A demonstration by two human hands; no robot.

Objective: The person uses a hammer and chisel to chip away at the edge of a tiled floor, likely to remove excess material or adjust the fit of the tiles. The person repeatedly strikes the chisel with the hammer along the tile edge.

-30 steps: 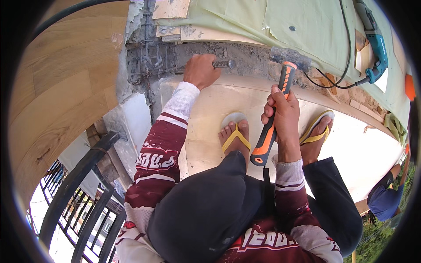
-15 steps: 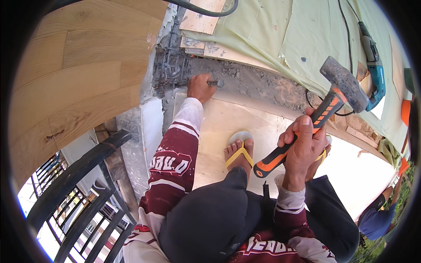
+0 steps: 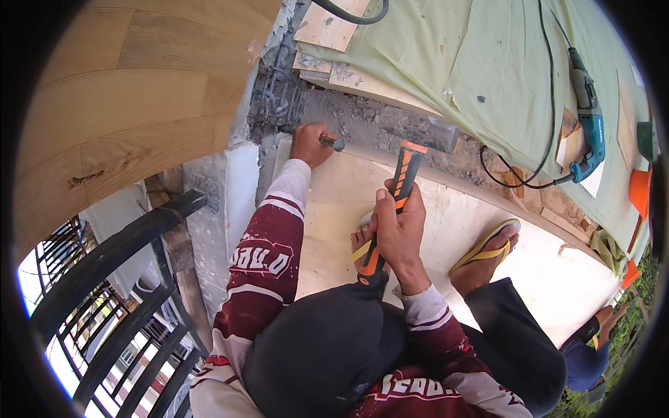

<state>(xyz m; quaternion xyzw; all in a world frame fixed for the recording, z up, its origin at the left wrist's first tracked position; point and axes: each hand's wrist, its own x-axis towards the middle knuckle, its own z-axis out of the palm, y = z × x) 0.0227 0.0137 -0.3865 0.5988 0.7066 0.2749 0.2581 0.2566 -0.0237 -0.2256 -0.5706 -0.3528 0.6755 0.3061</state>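
gap between hammer [image 3: 407, 174] and rod [image 3: 330, 141]

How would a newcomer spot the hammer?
Find the pale board under the yellow-strapped sandals. Above it, the right hand grips the hammer. Its black-and-orange handle and blocky grey head set it apart from the teal power tool on the green sheet.

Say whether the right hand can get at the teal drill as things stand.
Probably not: the right hand is wrapped around the hammer, and the teal drill lies farther off on the green sheet, across the rough strip.
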